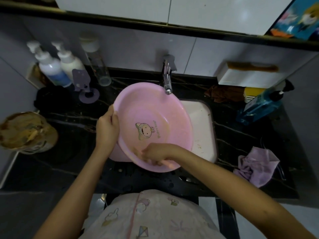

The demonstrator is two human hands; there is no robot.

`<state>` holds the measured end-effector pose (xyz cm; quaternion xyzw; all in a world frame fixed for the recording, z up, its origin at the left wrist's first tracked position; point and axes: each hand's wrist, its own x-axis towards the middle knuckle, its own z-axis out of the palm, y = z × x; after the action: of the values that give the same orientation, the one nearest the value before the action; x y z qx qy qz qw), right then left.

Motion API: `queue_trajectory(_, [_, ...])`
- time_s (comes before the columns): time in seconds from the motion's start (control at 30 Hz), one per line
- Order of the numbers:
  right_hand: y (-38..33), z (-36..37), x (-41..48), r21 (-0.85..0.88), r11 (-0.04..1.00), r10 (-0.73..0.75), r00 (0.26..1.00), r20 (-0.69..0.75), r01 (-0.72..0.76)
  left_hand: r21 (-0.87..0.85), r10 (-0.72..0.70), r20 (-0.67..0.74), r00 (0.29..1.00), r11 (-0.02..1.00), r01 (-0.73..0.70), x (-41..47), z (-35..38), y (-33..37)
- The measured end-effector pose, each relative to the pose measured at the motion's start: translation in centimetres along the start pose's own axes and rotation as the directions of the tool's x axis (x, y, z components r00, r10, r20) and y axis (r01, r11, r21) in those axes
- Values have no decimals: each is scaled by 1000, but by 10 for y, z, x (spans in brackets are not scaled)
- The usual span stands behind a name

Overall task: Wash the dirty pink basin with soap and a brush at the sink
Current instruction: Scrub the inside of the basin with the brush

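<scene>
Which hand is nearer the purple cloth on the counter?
Right. The right hand is low inside the pink basin, left of the purple cloth; the left hand grips the basin's left rim, farther off.

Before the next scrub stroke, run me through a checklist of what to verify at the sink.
1. Left hand grips the pink basin by its rim: ok.
2. Basin tilted over the sink: ok.
3. Right hand holding a brush: cannot tell, blurred.
4. Faucet spout over the basin's far rim: ok.
5. Water running: not ok, no stream shows.
6. Sink free of bits: not ok, specks lie on its floor.
</scene>
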<state>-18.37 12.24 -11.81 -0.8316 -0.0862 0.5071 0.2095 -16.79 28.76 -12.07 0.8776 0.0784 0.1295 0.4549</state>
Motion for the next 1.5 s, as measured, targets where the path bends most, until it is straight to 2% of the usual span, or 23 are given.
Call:
queue_trajectory(0.1, [-33,1,15,60,989,-131,984,-118,138,-6,-26,11,1000,1000,26,-1,0,-5])
queue_trajectory(0.17, [-41,-1,32,115,977,-147,957,-249,180,-10,-46,8,999,999,46,-2,-1,-9])
queue_trajectory(0.23, [-36,-7,55,139,980,-92,942,-324,143,7,-47,0,999,999,47,0,-2,-14])
queue_trajectory(0.33, [-28,-17,72,272,959,37,916,-398,80,12,-42,11,999,999,42,-2,-2,-17])
queue_trajectory(0.43, [-22,-27,74,514,853,181,877,-446,86,8,-36,32,999,999,36,-1,-4,-15])
queue_trajectory(0.5, [-18,-30,77,590,803,230,871,-435,82,19,-51,44,998,999,50,1,-4,-16])
queue_trajectory(0.63, [-38,-20,69,372,900,-92,932,-350,228,12,-86,44,995,996,86,1,-3,-13])
queue_trajectory(0.7, [-41,-11,62,359,904,-152,960,-236,231,2,-103,32,994,995,103,-1,-3,-12])
queue_trajectory(0.73, [-43,-13,53,423,872,-182,965,-190,247,-4,-99,28,995,995,99,-1,-3,-11])
queue_trajectory(0.77, [-43,-16,54,547,796,-196,966,-170,258,-15,-85,30,996,996,86,-2,-4,-10])
queue_trajectory(0.8, [-45,-23,52,713,652,-190,966,-174,257,-21,-65,35,997,998,66,-2,-5,-9])
queue_trajectory(0.87, [-49,-45,66,902,373,-27,974,-223,217,-27,-39,48,998,999,40,-4,-6,-8])
queue_trajectory(0.93, [-45,-66,87,944,137,162,934,-320,300,-31,-46,71,996,998,49,-3,-7,-7])
queue_trajectory(0.97, [-40,-74,95,945,29,282,904,-320,325,-37,-52,80,995,998,55,-4,-8,-6])
queue_trajectory(1.0, [-33,-77,102,946,-40,384,880,-281,320,-43,-50,83,995,998,54,-6,-10,-5])
queue_trajectory(1.03, [-25,-78,106,952,-44,439,862,-254,303,-46,-37,85,996,998,41,-7,-10,-4])
queue_trajectory(1.1, [-15,-75,110,971,-2,413,884,-216,238,-42,-15,82,997,999,18,-8,-11,-2])
queue_trajectory(1.13, [-19,-72,104,979,71,357,912,-202,189,-36,-10,78,997,999,13,-7,-11,-2])
queue_trajectory(1.23, [-38,-58,72,909,397,47,986,-160,128,-22,-18,59,998,1000,19,-5,-10,-4])
queue_trajectory(1.3, [-40,-45,47,813,571,-159,987,-26,113,-9,-31,31,999,999,31,-3,-15,-8])
queue_trajectory(1.37, [-26,-35,25,661,746,-261,950,172,86,-26,-12,32,999,1000,13,-2,-22,-10])
queue_trajectory(1.43, [-2,-30,14,546,823,-341,905,253,158,-20,-7,67,998,1000,9,2,-26,-9])
queue_trajectory(1.5, [27,-25,2,482,852,-302,944,135,203,44,-23,106,994,999,19,3,-27,-10])
